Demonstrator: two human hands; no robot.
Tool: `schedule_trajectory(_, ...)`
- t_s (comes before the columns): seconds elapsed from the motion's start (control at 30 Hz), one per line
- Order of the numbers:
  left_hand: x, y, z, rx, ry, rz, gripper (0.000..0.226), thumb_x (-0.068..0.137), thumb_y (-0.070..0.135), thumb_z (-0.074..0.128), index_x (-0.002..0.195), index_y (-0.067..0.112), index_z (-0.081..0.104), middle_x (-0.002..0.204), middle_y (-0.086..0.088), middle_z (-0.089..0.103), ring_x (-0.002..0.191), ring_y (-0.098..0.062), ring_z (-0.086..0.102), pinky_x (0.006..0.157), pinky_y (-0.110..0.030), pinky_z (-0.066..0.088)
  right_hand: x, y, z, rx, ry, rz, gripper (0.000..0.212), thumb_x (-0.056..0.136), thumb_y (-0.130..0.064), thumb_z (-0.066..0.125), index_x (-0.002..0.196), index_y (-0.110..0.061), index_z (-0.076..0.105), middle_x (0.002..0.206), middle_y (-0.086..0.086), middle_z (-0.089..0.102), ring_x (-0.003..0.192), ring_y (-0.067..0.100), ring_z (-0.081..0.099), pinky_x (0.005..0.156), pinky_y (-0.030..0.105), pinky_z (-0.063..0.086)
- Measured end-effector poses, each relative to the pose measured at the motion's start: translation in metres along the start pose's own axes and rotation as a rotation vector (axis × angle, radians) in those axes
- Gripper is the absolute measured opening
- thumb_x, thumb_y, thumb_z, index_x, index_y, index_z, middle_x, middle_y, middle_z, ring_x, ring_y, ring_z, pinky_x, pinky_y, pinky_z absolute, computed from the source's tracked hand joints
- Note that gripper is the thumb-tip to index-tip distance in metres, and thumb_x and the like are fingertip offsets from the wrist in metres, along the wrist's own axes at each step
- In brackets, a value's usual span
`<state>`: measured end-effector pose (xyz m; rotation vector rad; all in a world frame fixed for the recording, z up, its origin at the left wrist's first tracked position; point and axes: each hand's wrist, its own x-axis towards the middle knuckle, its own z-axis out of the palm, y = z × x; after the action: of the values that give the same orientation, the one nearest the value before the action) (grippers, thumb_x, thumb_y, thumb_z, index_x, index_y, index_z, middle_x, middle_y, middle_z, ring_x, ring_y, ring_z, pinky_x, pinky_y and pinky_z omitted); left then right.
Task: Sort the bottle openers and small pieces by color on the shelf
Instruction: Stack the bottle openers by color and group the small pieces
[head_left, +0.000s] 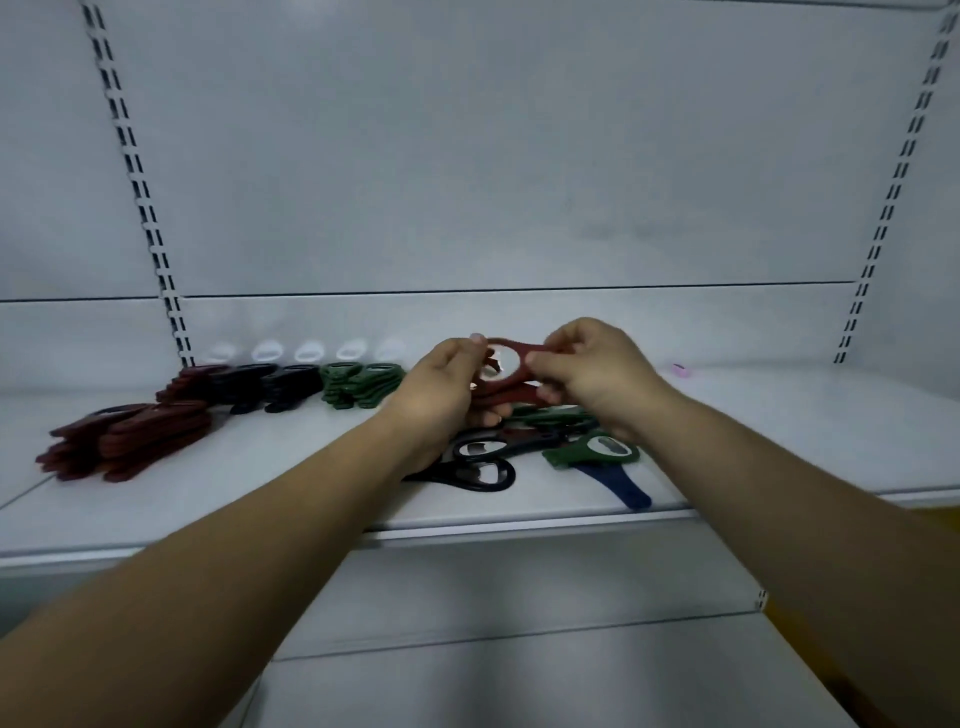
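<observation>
Both hands hold dark red bottle openers (511, 382) above the middle of the shelf. My left hand (441, 389) grips them from the left, and my right hand (597, 376) pinches the top one from the right. Under the hands lies an unsorted heap: black openers (480, 474), a green opener (592, 451) and a blue opener (626, 488). Sorted piles lie to the left: red openers (124, 439), black openers (270, 384) and green openers (361, 384). Several white pieces (311, 351) line the back.
The white shelf (779, 441) runs the width of the view, with its front edge (519, 522) near me. A small pink piece (680, 370) lies at the back right. Slotted uprights (140, 197) flank the back panel. A lower shelf (519, 649) sits below.
</observation>
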<state>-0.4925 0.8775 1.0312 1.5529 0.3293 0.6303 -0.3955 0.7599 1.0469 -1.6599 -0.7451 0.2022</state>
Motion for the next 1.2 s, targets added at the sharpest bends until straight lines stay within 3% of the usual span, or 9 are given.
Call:
schedule_trajectory(0.13,0.000,0.002,-0.009,0.076,0.015,0.018,0.012,0.097,0.008,0.051,0.108,0.007,0.051,0.084,-0.013,0.065,0.055,-0.018,0.061,0.047,-0.022,0.048,-0.001,0.006,0.005,-0.489,-0.011,-0.170,0.025,0.083,-0.040,0.069,0.102,-0.026,0.061,0.097,-0.009,0.059,0.085,0.008,0.057,0.064,0.019,0.040)
schedule_trajectory(0.3,0.004,0.007,-0.036,0.011,0.160,-0.063,0.032,0.096,0.002,0.039,0.119,0.024,0.041,0.089,-0.017,0.060,0.052,-0.025,0.059,0.045,-0.027,0.048,-0.010,0.018,-0.022,-0.941,-0.347,-0.186,0.021,0.086,-0.051,0.060,0.094,-0.031,0.063,0.097,-0.013,0.049,0.096,0.010,0.050,0.079,0.024,0.038)
schedule_trajectory(0.4,0.003,0.006,-0.038,0.001,0.155,-0.062,0.035,0.095,-0.001,0.037,0.120,0.022,0.043,0.090,-0.015,0.058,0.053,-0.027,0.061,0.045,-0.026,0.049,-0.009,0.013,-0.025,-1.052,-0.310,-0.223,0.027,0.093,-0.045,0.053,0.091,-0.024,0.068,0.099,-0.005,0.050,0.098,0.015,0.049,0.083,0.029,0.039)
schedule_trajectory(0.57,0.002,0.001,-0.029,-0.010,0.137,-0.069,0.028,0.091,-0.006,0.042,0.111,0.012,0.047,0.087,-0.017,0.059,0.056,-0.027,0.063,0.044,-0.025,0.049,-0.003,0.009,-0.008,-1.086,-0.402,-0.243,0.025,0.097,-0.026,0.049,0.111,-0.028,0.069,0.110,-0.004,0.054,0.109,0.017,0.051,0.092,0.026,0.040)
schedule_trajectory(0.7,0.002,-0.001,-0.033,-0.023,0.151,-0.070,0.025,0.088,-0.009,0.047,0.104,0.010,0.047,0.092,-0.016,0.056,0.055,-0.024,0.063,0.046,-0.024,0.050,0.003,-0.001,-0.004,-1.188,-0.486,-0.095,0.031,0.094,-0.038,0.050,0.116,-0.024,0.067,0.119,-0.002,0.057,0.107,0.018,0.052,0.094,0.030,0.043)
schedule_trajectory(0.9,0.003,-0.002,-0.033,-0.055,0.171,-0.095,0.024,0.088,-0.009,0.044,0.105,0.009,0.045,0.097,-0.019,0.055,0.055,-0.025,0.062,0.042,-0.022,0.048,0.011,-0.003,0.003,-1.078,-0.521,-0.060,0.018,0.087,-0.033,0.066,0.102,-0.023,0.069,0.107,-0.005,0.062,0.096,0.014,0.056,0.084,0.027,0.047)
schedule_trajectory(1.0,0.002,-0.003,-0.034,-0.043,0.162,-0.092,0.024,0.091,-0.007,0.039,0.100,0.013,0.048,0.099,-0.017,0.055,0.060,-0.027,0.062,0.047,-0.024,0.051,0.013,-0.007,0.006,-1.007,-0.499,-0.052,0.012,0.086,-0.027,0.068,0.096,-0.020,0.069,0.083,-0.009,0.059,0.074,0.008,0.054,0.060,0.019,0.043)
schedule_trajectory(1.07,0.003,-0.003,-0.035,-0.037,0.173,-0.083,0.025,0.094,-0.005,0.035,0.098,0.014,0.050,0.095,-0.015,0.056,0.063,-0.027,0.062,0.051,-0.025,0.052,0.014,-0.011,0.004,-0.808,-0.426,-0.034,0.006,0.084,-0.020,0.070,0.089,-0.018,0.066,0.074,-0.009,0.058,0.062,0.006,0.052,0.050,0.015,0.039)
schedule_trajectory(1.2,0.004,-0.003,-0.039,-0.051,0.208,-0.090,0.027,0.095,-0.004,0.032,0.092,0.015,0.051,0.094,-0.014,0.057,0.062,-0.025,0.062,0.050,-0.024,0.051,0.019,-0.017,0.007,-0.233,-0.229,-0.069,0.017,0.084,-0.005,0.067,0.092,-0.020,0.063,0.086,0.002,0.063,0.075,0.016,0.063,0.066,0.026,0.052)
